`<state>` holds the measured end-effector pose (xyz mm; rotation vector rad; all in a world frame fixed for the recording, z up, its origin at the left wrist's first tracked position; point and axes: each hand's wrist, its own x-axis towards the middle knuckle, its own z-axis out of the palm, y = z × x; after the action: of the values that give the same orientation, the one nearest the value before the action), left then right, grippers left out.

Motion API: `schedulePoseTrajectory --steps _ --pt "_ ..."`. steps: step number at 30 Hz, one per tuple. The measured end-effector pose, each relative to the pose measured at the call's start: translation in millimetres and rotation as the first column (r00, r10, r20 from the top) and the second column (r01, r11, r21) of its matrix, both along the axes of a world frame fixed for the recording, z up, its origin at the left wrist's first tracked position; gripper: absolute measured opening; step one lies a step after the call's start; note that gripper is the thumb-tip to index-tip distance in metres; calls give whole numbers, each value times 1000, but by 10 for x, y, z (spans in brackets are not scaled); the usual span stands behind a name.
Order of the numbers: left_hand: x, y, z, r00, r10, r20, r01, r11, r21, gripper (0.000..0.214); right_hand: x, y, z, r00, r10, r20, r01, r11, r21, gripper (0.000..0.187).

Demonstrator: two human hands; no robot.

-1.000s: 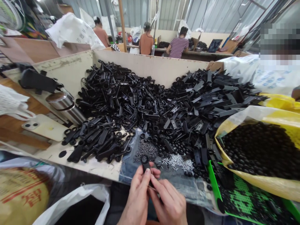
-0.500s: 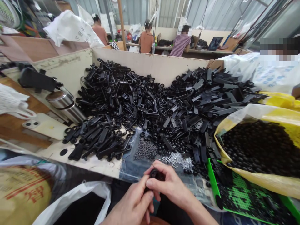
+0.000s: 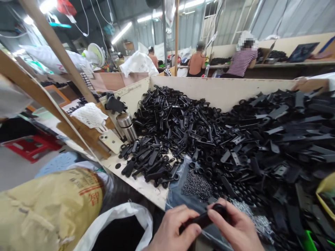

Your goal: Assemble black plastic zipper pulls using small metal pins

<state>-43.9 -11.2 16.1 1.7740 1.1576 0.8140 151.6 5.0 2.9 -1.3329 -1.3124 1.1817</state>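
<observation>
A black plastic part with a rounded end (image 3: 202, 220) is held between both hands, low in the view. My left hand (image 3: 174, 228) is closed around its longer, flat end. At the rounded end, my right hand (image 3: 237, 226) pinches the part with thumb and fingers; whatever lies under those fingers is hidden. Just beyond the hands, small dark screws (image 3: 196, 184) form a pile on a grey-blue sheet (image 3: 175, 198). Silver pins (image 3: 258, 218) lie behind and right of my right hand.
Black ringed parts (image 3: 180, 118) and flat black pieces (image 3: 285, 132) are heaped across the bench. A steel flask (image 3: 127, 126) and phone (image 3: 112, 141) stand at left. Below are an open white sack (image 3: 145, 212) and a yellow sack (image 3: 52, 205). Several people sit farther back.
The view has swung left, so the bench sits farther right. My hands have drawn slightly apart along the black part, and more of its length shows.
</observation>
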Motion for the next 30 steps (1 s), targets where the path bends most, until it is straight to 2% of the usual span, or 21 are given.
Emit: schedulePoseTrajectory --steps 2,3,4,6,8,9,11,13,16,19,23,27,29,30 --pt "-116 19 -12 995 91 -45 -88 994 61 19 -73 98 78 995 88 55 -86 996 -40 37" --pt "-190 59 -7 983 175 -62 -166 977 131 18 -120 165 118 985 138 108 -135 990 -28 37" --pt "-274 124 2 957 277 -86 -253 943 217 18 -168 249 155 969 171 179 -175 985 5 38" --pt "-462 318 9 853 500 -148 -389 799 458 16 -254 475 209 912 191 362 -234 969 77 38" --pt "-641 546 -17 733 641 -226 -376 659 651 15 -320 767 228 806 177 565 -276 957 94 32" --pt "-712 649 -46 679 688 -257 -356 614 704 14 -349 925 224 763 161 626 -276 957 91 28" --pt "-806 798 -125 591 751 -294 -324 554 767 15 -416 1231 199 695 126 708 -259 962 83 24" --pt "-833 868 -211 536 789 -300 -325 522 789 16 -508 1486 158 622 110 775 -247 967 61 20" --pt "-799 883 -299 498 815 -295 -363 505 783 16 -671 1729 100 492 132 861 -254 967 -3 18" --pt "-749 863 -320 504 810 -301 -385 522 761 20 -750 1820 98 383 153 911 -259 964 -54 22" --pt "-709 820 -290 536 788 -303 -375 544 750 24 -566 1775 219 294 150 944 -256 964 -74 22" --pt "-632 865 -145 584 756 -295 -322 549 771 23 -202 1583 392 239 140 961 -227 970 -85 19" --pt "-548 983 10 615 708 -347 -266 601 754 20 -49 1449 464 221 128 967 -205 975 -83 20" --pt "-491 1070 103 623 664 -413 -219 655 723 20 14 1379 493 214 122 969 -193 978 -80 20"
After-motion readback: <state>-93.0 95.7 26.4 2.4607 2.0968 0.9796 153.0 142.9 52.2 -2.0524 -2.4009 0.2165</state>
